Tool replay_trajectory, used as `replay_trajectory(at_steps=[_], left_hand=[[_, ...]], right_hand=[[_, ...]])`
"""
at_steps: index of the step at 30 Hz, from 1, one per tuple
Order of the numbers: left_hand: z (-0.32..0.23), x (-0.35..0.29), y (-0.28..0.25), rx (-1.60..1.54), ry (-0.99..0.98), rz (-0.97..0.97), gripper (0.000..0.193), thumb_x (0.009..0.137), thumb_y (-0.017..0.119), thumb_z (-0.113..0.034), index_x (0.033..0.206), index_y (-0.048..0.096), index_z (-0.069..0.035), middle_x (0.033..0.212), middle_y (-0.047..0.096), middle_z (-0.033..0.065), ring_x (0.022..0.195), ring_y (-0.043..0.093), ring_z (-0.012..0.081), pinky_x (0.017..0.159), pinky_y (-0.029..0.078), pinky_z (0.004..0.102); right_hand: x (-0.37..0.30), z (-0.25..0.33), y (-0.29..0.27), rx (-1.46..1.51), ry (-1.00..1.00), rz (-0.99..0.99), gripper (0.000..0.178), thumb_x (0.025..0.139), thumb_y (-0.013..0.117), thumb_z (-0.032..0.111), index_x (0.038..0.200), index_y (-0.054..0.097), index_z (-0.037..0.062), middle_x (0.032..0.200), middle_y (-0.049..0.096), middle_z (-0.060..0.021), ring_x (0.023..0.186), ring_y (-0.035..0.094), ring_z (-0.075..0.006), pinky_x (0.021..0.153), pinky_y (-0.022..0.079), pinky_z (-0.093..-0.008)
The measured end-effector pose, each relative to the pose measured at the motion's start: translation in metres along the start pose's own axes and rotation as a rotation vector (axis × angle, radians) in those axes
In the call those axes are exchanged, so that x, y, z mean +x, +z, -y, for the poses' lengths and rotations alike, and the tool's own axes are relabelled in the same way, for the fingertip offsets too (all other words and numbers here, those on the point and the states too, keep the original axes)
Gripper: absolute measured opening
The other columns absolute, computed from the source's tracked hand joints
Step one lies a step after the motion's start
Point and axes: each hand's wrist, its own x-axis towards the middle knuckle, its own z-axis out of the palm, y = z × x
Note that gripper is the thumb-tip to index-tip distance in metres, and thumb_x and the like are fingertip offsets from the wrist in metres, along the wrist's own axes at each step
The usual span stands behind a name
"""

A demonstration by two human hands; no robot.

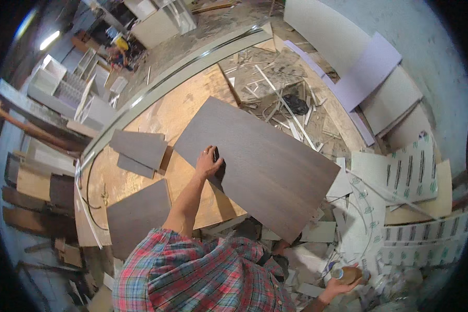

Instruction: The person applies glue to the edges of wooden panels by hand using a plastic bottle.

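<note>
Red-and-blue plaid shirt (pixel 203 270), foreground, worn by me. My left hand (pixel 209 163) rests, fingers bent, on a large rectangular grey-brown wood-grain panel (pixel 275 166), near its lower left edge; whether the fingers grip anything, I cannot tell. The panel lies partly over a yellowish wooden sheet (pixel 192 93), extending rightward above pale scattered offcuts (pixel 318 232). My right hand (pixel 342 287), lower right, is closed around a brown cylindrical object (pixel 354 274) with a pale end.
</note>
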Motion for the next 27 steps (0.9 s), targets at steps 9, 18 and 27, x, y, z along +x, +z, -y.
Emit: replay_trajectory(at_steps=[9,18,27], left_hand=[[0.140,0.071,-0.072,-0.028,-0.348,0.071,0.093,0.077,0.069,-0.059,0.141,0.040,0.003,0.135,0.050,0.0306,0.126,0.050,0.0434,0.103,0.044,0.0467],[0.181,0.094,-0.094,-0.022,-0.338,0.149,0.087,0.083,0.062,-0.065,0.133,0.048,0.005,0.127,0.057,0.0293,0.119,0.056,0.0431,0.100,0.045,0.0473],[0.174,0.073,-0.070,0.123,-0.305,0.160,0.092,0.078,0.062,-0.073,0.122,0.057,0.007,0.123,0.061,0.0248,0.114,0.060,0.0367,0.092,0.052,0.0425]], right_hand=[[-0.071,0.093,0.063,1.438,0.607,-0.132,0.020,0.097,0.054,0.016,0.114,0.053,0.0039,0.125,0.059,-0.0134,0.112,0.059,-0.0248,0.106,0.045,-0.0434],[-0.091,0.181,0.122,0.900,0.660,-0.235,0.029,0.099,0.053,0.033,0.112,0.056,0.0064,0.109,0.065,-0.0074,0.096,0.062,-0.0187,0.081,0.054,-0.0351],[-0.083,0.163,0.131,1.590,1.039,-0.045,0.041,0.091,0.065,0.023,0.124,0.054,0.0016,0.120,0.063,-0.0146,0.107,0.063,-0.0278,0.092,0.057,-0.0387]])
